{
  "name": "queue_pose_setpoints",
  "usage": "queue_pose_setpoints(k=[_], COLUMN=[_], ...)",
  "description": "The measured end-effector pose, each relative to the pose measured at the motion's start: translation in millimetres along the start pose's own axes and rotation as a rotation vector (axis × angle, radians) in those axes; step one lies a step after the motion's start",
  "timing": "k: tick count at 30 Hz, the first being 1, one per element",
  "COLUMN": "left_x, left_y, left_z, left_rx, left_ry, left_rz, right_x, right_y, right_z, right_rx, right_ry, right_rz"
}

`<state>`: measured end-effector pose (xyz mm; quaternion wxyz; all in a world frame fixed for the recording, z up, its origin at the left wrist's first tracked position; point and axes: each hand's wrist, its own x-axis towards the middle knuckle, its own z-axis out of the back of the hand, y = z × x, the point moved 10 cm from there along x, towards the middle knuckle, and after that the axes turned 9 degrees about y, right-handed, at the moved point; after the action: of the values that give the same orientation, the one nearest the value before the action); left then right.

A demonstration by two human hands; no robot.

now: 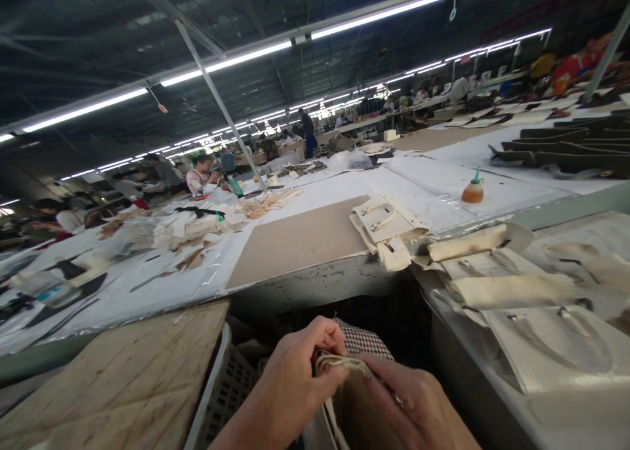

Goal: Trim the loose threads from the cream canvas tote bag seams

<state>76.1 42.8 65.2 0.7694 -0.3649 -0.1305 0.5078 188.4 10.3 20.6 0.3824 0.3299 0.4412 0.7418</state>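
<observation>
Low in the middle of the head view, both hands are closed on the upper edge of a cream bag [361,410] with a tan inside. My left hand [290,381] pinches the layered rim between thumb and curled fingers. On the other side, my right hand [418,401] grips the same rim, its fingertips close to the left ones. Just beyond the hands shows a dark-and-white checked cloth [364,340]; what it belongs to is unclear. The bag's lower part runs out of view.
Cream handbags [551,345] with handles lie on the right-hand surface. More cream bag pieces [386,220] overhang the edge of the worktable [300,240]. A bottle of amber liquid [472,189] stands farther back. At left are a wooden board [128,371] and a plastic basket [231,384]. People work beyond.
</observation>
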Motion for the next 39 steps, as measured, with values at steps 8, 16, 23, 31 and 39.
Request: queue_pose_setpoints(k=[8,16,23,31,39], left_x=[-11.5,-14.8,-22.1,-26.3,-18.5], left_y=[5.6,-6.4,-17.2,-50.5,-52.9], left_z=[3.1,-1.5,-0.1,-2.7,-9.3], left_rx=[0.206,0.263,0.240,0.232,0.413], left_ry=[-0.118,-0.193,-0.242,-0.147,0.003], left_rz=[0.039,-0.170,-0.303,-0.558,-0.509], right_x=[-0.8,-2.7,-2.9,-2.8,-1.9], right_y=[0.7,-5.6,-4.1,-1.0,-0.4], right_z=[-0.8,-2.5,2.1,4.3,4.0], right_rx=[-0.016,-0.038,-0.019,0.029,0.023], right_ry=[-0.013,-0.013,-0.030,-0.043,-0.051], right_rz=[0.024,0.008,-0.014,-0.022,-0.037])
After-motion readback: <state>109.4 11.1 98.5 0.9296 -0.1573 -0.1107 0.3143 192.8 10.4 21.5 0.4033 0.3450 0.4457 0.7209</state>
